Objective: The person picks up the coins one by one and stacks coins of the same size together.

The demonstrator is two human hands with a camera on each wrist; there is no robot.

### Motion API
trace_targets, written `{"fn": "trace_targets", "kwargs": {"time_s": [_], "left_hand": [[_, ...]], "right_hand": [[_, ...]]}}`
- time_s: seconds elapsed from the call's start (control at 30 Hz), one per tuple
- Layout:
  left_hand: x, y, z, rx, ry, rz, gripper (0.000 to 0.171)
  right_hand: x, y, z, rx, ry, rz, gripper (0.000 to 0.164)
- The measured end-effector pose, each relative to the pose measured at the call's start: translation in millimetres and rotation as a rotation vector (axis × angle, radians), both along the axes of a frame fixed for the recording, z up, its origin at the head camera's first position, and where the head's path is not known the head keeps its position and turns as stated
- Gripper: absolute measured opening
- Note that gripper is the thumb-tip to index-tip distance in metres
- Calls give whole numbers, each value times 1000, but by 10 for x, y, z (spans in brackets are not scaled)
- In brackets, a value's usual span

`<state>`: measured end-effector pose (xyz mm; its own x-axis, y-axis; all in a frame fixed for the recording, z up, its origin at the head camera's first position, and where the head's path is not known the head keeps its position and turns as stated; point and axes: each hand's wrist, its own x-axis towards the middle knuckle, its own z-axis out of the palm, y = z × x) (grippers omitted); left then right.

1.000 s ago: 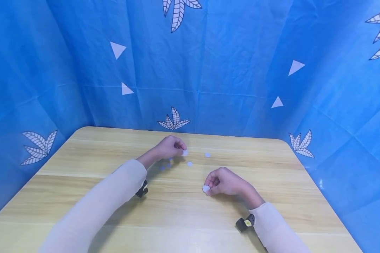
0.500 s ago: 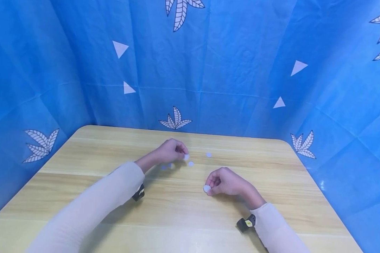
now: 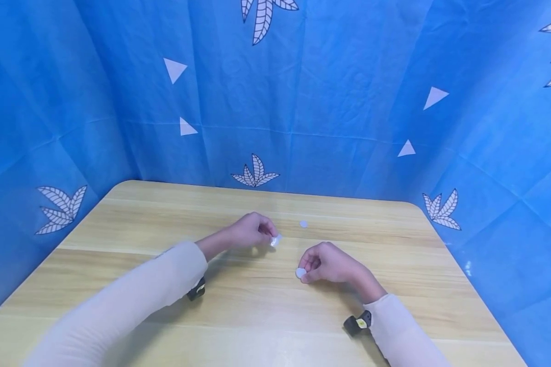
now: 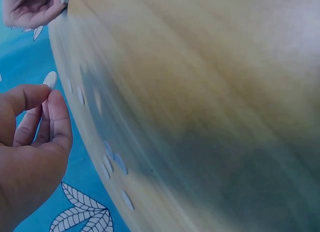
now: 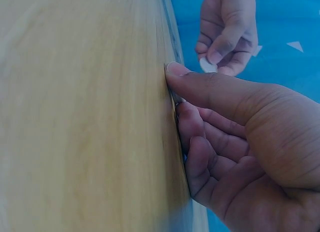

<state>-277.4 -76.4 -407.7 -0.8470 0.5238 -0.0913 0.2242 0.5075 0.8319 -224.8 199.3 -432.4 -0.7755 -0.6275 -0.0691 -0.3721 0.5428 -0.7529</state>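
Movement noted: left hand (image 3: pixel 252 230), fingertips pinching a white disc (image 4: pixel 50 79), is nearer the unmoved right hand (image 3: pixel 332 265). That hand's fingers clamp a second disc (image 3: pixel 300 273), apparently close to the tabletop (image 3: pixel 239 321); the gap between held discs narrows.

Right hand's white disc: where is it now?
In the head view, the white disc is pinched in the right hand, below and right of centre, nearer the camera than the left hand.
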Motion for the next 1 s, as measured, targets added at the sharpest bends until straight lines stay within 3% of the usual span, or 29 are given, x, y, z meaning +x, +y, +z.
{"fn": "trace_targets", "kwargs": {"time_s": [0.27,0.6,1.0], "left_hand": [[109,6,-62,18,-59,-13,22],[186,5,-120,-12,-25,-70,14],[371,123,-108,46,-187,-65,17]], "right_hand": [[8,4,4,-7,-9,-5,17],[2,9,-5,-4,-11,1,17],[-10,11,-5,-8,-12,8,18]]}}
